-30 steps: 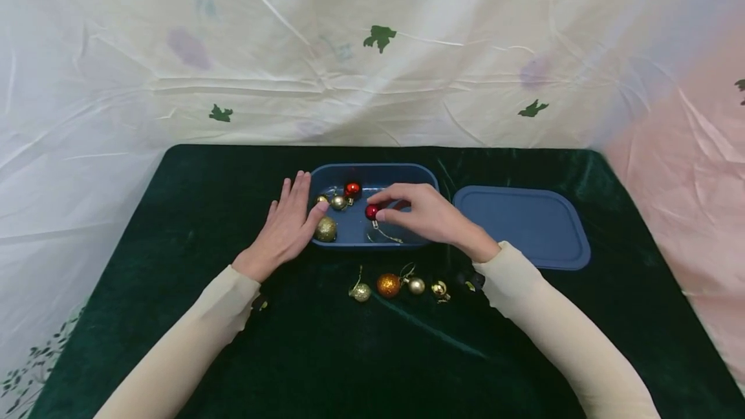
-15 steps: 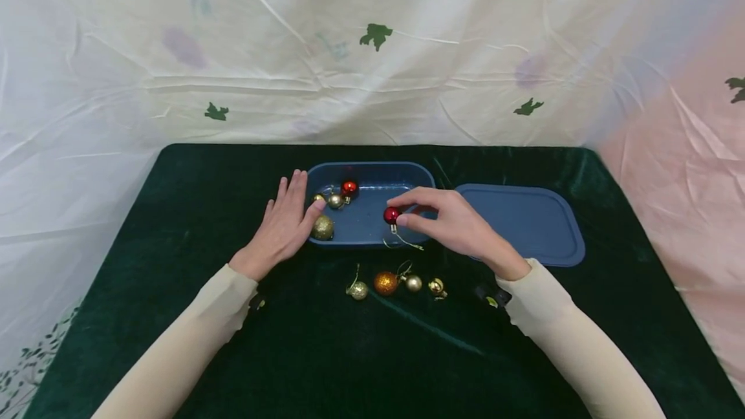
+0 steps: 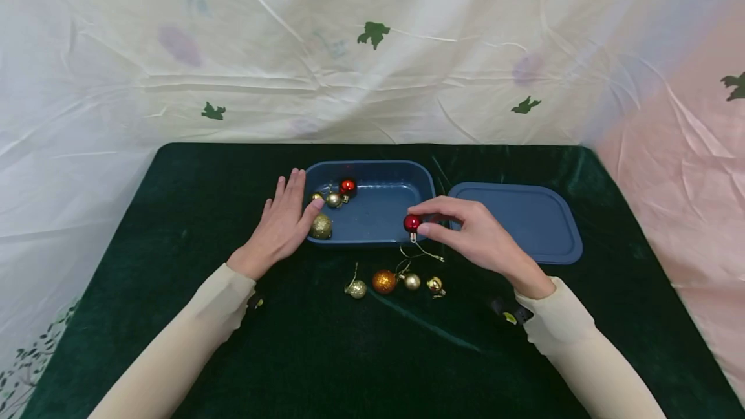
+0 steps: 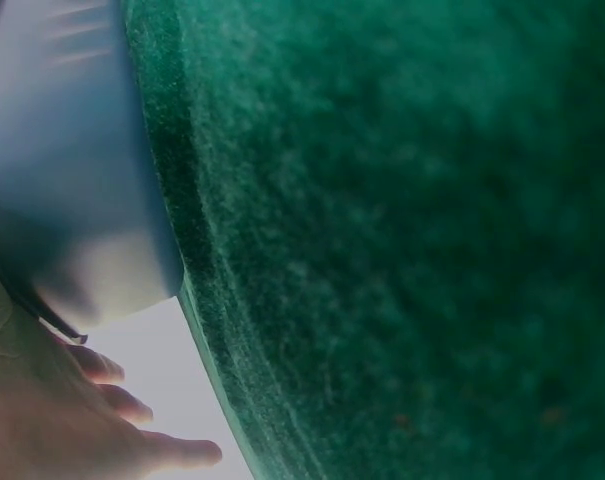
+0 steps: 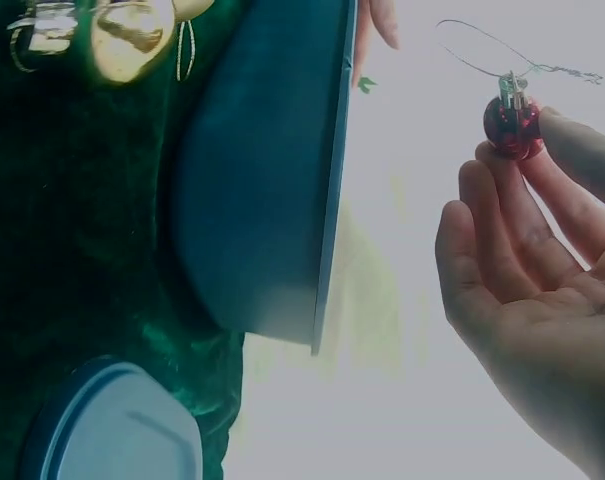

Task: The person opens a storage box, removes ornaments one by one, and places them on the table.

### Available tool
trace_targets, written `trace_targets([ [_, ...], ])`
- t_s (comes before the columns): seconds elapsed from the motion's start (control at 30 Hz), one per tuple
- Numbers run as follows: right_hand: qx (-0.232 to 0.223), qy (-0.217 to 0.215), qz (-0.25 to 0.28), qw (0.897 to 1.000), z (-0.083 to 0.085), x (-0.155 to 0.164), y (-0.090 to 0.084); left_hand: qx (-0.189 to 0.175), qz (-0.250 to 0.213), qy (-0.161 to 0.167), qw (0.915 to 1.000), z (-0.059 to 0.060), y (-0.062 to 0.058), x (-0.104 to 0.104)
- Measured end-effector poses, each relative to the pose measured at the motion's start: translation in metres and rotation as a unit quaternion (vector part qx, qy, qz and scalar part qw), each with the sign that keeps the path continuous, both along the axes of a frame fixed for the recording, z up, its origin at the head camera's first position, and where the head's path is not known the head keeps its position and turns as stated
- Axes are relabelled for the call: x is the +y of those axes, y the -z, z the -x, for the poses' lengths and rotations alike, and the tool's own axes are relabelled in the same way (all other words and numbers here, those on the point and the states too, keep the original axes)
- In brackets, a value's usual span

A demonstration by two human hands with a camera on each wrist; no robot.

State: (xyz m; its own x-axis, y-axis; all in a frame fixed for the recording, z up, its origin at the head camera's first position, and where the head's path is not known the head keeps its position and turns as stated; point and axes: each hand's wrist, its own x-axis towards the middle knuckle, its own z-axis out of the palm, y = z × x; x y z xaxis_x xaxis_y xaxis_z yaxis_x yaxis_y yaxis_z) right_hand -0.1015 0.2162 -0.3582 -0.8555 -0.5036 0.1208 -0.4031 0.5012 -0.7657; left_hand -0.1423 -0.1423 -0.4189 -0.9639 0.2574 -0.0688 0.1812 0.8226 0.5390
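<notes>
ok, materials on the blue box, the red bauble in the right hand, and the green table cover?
Blue box: probably molded plastic, soft sheen, rounded corners.
Red bauble: glossy with bright highlights; plastic or glass, can't tell.
Green table cover: likely velvet, judging by the fuzzy nap and uneven sheen.

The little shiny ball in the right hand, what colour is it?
The little round shiny ball is dark red; the right wrist view shows it best.

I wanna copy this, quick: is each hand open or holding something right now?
Left hand: open, against the box.
Right hand: holding a red ball.
</notes>
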Motion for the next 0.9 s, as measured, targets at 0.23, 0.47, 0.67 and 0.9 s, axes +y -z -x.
trace_targets([
  [0.23, 0.004, 0.01, 0.011, 1.0, -0.011, 0.015, -0.001, -0.001, 0.001, 0.0, 1.0, 0.0, -0.001, -0.001],
  [0.47, 0.006, 0.017, 0.014, 1.0, -0.021, 0.03, 0.004, -0.007, -0.001, 0.0, 1.0, 0.001, -0.001, -0.003],
  [0.67, 0.003, 0.023, 0.011, 1.0, -0.031, 0.041, 0.007, -0.011, -0.002, 0.0, 0.9999, 0.001, 0.0, -0.003],
  [0.9, 0.002, 0.026, -0.003, 1.0, -0.04, 0.053, 0.015, -0.013, -0.001, -0.001, 0.9999, 0.001, 0.0, -0.003],
])
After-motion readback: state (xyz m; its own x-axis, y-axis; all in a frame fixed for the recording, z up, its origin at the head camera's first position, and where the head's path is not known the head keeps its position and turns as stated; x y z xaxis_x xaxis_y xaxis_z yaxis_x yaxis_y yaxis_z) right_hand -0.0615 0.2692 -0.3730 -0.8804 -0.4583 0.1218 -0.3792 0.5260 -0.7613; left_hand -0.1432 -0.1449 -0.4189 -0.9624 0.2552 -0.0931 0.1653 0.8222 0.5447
